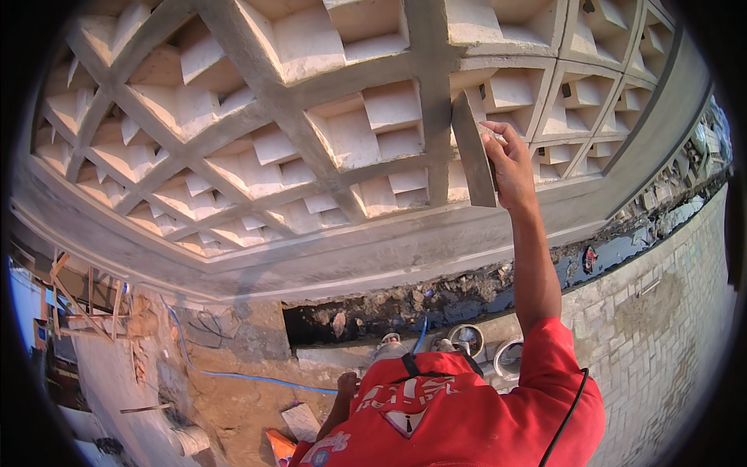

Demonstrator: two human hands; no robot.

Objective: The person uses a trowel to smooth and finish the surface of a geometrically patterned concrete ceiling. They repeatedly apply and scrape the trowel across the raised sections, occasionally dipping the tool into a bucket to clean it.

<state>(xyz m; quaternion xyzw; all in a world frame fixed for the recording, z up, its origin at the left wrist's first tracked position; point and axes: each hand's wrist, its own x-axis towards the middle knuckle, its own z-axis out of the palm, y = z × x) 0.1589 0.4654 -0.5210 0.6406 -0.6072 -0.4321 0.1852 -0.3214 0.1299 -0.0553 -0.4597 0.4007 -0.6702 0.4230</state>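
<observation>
My right hand (511,167) is closed around the handle of a flat rectangular plastering trowel (473,159), its arm stretched up in front of me. The trowel's blade stands on edge at a wall of pale breeze blocks (389,117), by a vertical grey mortar joint (440,148). Whether the blade touches the joint, I cannot tell. Wide grey mortar bands cover the joints on the left part of the wall. Low beside my waist hangs my left hand (348,383), small and partly hidden, with its fingers unclear.
Below the wall runs an open ditch (459,305) with dark water and rubble. Two buckets (510,359) (467,339) stand near my feet. A blue hose (264,380) crosses the dirt on the left. Paving bricks (638,350) lie to the right; wooden framing (85,300) stands far left.
</observation>
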